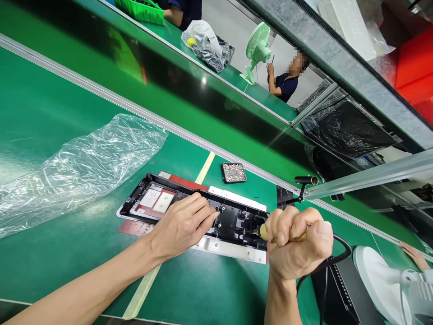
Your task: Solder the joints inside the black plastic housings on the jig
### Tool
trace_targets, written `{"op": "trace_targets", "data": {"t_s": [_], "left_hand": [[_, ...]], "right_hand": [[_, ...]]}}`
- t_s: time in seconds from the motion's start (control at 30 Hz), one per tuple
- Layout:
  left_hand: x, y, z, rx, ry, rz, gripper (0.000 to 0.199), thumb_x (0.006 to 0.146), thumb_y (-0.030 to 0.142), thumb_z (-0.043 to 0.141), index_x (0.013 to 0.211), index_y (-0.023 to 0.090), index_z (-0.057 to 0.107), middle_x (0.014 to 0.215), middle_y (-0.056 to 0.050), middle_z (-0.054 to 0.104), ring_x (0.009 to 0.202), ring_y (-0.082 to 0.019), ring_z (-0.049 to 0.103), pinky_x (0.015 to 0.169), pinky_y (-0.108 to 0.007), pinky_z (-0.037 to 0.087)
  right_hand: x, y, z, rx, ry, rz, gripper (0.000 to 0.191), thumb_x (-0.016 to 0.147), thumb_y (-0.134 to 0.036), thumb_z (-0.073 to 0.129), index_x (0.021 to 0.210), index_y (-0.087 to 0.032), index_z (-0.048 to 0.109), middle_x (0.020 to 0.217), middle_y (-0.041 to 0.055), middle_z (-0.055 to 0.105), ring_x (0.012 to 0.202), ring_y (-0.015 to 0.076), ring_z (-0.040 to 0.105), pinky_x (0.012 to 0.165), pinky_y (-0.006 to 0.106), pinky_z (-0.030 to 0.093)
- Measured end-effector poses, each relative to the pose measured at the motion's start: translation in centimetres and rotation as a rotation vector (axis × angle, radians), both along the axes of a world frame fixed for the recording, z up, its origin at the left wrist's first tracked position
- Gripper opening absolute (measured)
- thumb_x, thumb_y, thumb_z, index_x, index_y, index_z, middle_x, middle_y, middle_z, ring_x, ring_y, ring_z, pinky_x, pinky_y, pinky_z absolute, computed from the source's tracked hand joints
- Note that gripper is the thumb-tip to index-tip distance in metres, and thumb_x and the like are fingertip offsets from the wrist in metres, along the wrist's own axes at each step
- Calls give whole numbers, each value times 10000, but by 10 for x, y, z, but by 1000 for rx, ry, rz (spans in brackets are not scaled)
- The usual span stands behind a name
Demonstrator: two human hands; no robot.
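Note:
A long black plastic housing (232, 223) lies open side up, with silvery metal strips (233, 249) along its edges and reddish boards partly showing beneath. Over its middle rests my left hand (186, 221), fingers curled and thumb against the index finger; whatever the fingertips pinch, if anything, is too small to name. My right hand (297, 241) is wrapped around a yellow electric screwdriver (263, 231), whose tip points into the right end of the housing. A black cord (347, 248) loops out behind that hand. Just beyond the housing sits a small black tray of screws (233, 173).
Clear plastic wrap (91, 160) covers part of the green bench at left. A metal rail (189, 140) runs behind the work. At right are a black bracket (304, 183), a white fan (382, 280) and another person's hand (416, 255). Co-workers sit across, near a green fan (259, 45).

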State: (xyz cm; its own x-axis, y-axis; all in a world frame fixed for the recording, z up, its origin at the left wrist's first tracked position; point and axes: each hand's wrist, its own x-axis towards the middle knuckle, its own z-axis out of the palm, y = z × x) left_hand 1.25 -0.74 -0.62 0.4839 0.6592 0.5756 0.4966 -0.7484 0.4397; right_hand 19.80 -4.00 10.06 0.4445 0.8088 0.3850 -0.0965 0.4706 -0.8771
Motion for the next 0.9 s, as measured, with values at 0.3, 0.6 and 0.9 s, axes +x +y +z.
{"op": "trace_targets", "data": {"t_s": [0.3, 0.6, 0.9], "left_hand": [[-1, 0, -1, 11, 7, -5, 140, 972, 162, 537, 889, 168, 649, 794, -39, 628, 780, -182, 563, 728, -352, 496], [1, 0, -1, 19, 6, 0, 137, 971, 160, 546, 880, 155, 648, 796, -41, 626, 782, -182, 552, 723, -352, 490], [1, 1, -1, 32, 17, -9, 150, 974, 154, 542, 867, 148, 646, 778, -35, 617, 770, -176, 531, 721, -354, 484]], "right_hand": [[-1, -1, -1, 7, 7, -6, 378, 893, -309, 476, 540, -200, 391, 396, -71, 356, 339, 55, 248, 327, 181, 281], [-1, -2, -1, -15, 11, -18, 384, 878, -322, 493, 526, -203, 397, 382, -66, 359, 329, 69, 258, 318, 199, 271], [-2, -1, -1, -4, 10, -9, 379, 878, -325, 500, 531, -200, 414, 382, -64, 371, 327, 68, 257, 320, 195, 270]]}}
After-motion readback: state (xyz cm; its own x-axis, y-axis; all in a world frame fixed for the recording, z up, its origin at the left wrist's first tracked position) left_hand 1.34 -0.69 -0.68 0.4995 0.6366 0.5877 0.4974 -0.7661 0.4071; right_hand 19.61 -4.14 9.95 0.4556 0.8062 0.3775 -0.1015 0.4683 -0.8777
